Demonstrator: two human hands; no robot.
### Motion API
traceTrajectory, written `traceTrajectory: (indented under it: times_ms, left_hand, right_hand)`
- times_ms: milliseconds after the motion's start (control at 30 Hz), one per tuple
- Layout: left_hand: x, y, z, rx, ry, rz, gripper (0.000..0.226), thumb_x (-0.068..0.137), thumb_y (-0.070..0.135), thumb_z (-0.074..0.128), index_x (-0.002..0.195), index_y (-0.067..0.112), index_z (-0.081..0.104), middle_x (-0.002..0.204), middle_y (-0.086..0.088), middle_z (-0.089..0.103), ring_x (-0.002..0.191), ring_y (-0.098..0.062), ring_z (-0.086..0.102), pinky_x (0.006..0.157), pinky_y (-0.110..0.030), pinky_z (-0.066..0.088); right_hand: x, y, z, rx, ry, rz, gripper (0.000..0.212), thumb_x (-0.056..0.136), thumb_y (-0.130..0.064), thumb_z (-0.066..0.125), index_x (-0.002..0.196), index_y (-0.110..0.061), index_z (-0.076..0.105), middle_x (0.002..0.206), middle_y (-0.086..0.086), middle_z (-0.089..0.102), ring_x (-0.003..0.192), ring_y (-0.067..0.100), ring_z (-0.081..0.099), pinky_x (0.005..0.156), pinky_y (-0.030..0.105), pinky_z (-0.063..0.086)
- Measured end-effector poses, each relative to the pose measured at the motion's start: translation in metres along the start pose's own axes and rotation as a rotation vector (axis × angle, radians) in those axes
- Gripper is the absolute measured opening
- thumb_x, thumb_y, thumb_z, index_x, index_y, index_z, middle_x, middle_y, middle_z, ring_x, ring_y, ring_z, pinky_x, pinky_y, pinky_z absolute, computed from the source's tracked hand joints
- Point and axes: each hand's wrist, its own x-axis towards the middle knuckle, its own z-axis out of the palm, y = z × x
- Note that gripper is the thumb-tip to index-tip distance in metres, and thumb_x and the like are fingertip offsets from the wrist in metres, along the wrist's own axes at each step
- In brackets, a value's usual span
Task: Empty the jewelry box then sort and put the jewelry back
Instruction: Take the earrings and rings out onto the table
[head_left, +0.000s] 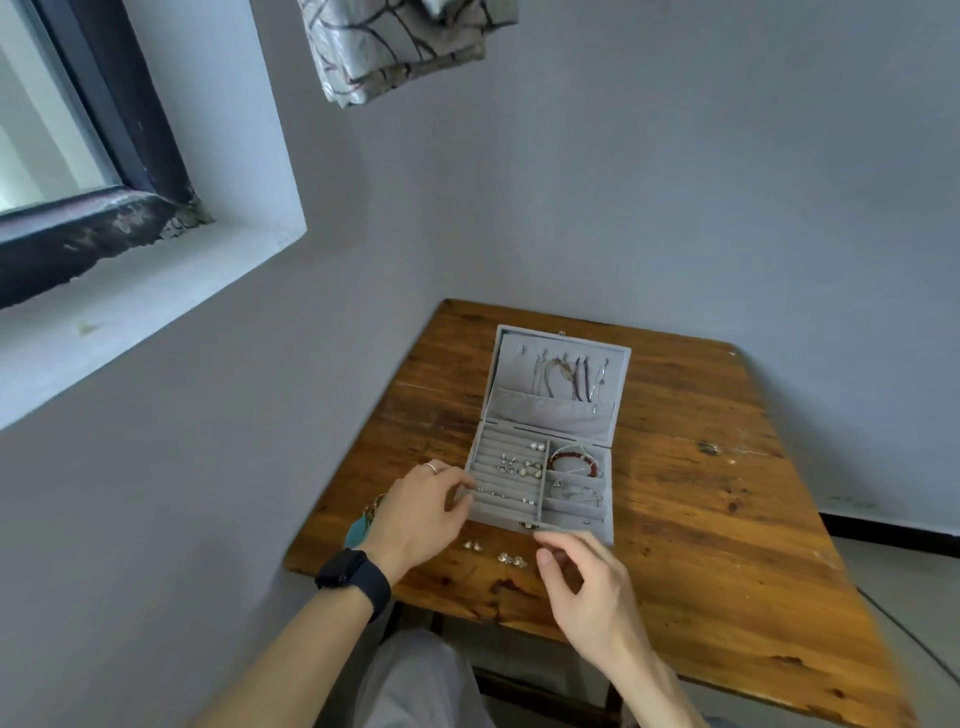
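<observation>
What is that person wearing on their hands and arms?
Both arms are bare, with no sleeves showing. The left wrist wears a black rectangular smartwatch on a wide black band. The left hand has a thin silver ring on one finger. The right hand shows no ring, watch or bracelet.

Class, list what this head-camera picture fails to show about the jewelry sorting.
Head view, each:
- Right hand: curled fingers hide whether it pinches anything.
- Left hand: fingertips at the jewelry box rim; any held piece hidden.
- Silver pieces on the table: too small to name.
- Teal object: mostly hidden behind the left wrist.
</observation>
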Motion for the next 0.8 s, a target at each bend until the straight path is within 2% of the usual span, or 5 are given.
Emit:
traceTrajectory:
  times_ms: [133, 233, 500, 700, 800]
  left_hand:
    - [0.012, 0.012, 0.013, 0.040, 0.027, 0.044, 0.027, 0.097, 0.036, 0.057, 0.123, 0.033, 0.065, 0.122, 0.013, 0.060, 0.110, -0.007, 0.056, 0.091, -0.030, 0.052]
    - [0.027, 0.020, 0.023, 0.032, 0.022, 0.060, 0.029, 0.097, 0.037, 0.056, 0.125, 0.033, 0.064, 0.123, 0.012, 0.060, 0.114, -0.010, 0.055, 0.091, -0.033, 0.051]
    - [0.089, 0.028, 0.038, 0.103, 0.027, 0.083, 0.032, 0.098, 0.035, 0.055, 0.129, 0.030, 0.062, 0.127, 0.005, 0.062, 0.121, -0.016, 0.054, 0.093, -0.036, 0.050]
    - [0.119, 0.031, 0.054, 0.120, 0.024, 0.063, 0.031, 0.098, 0.032, 0.054, 0.125, 0.029, 0.067, 0.119, 0.002, 0.064, 0.114, -0.019, 0.058, 0.088, -0.036, 0.054]
    - [0.128, 0.031, 0.061, 0.185, 0.047, 0.066, 0.029, 0.098, 0.035, 0.052, 0.120, 0.032, 0.070, 0.116, 0.002, 0.065, 0.113, -0.021, 0.057, 0.088, -0.036, 0.048]
  right_hand:
    - [0.030, -0.005, -0.018, -0.077, 0.014, -0.054, 0.020, 0.096, -0.026, 0.064, 0.114, -0.028, 0.071, 0.109, -0.023, 0.060, 0.103, -0.005, 0.059, 0.086, 0.008, 0.046]
    - [0.059, -0.001, -0.026, -0.188, 0.029, -0.070, 0.021, 0.095, -0.025, 0.063, 0.114, -0.028, 0.071, 0.110, -0.020, 0.060, 0.104, -0.003, 0.054, 0.087, 0.002, 0.035]
    - [0.129, 0.021, -0.022, -0.442, -0.071, 0.046, 0.028, 0.097, -0.038, 0.057, 0.121, -0.030, 0.068, 0.112, -0.010, 0.062, 0.107, 0.014, 0.054, 0.087, 0.023, 0.045]
    - [0.157, 0.030, -0.007, -0.477, -0.140, 0.063, 0.032, 0.098, -0.036, 0.055, 0.127, -0.030, 0.065, 0.113, -0.006, 0.063, 0.111, 0.017, 0.054, 0.089, 0.027, 0.048]
    - [0.166, 0.034, -0.002, -0.512, -0.172, 0.069, 0.034, 0.096, -0.033, 0.056, 0.129, -0.029, 0.064, 0.116, -0.004, 0.062, 0.112, 0.020, 0.054, 0.090, 0.031, 0.048]
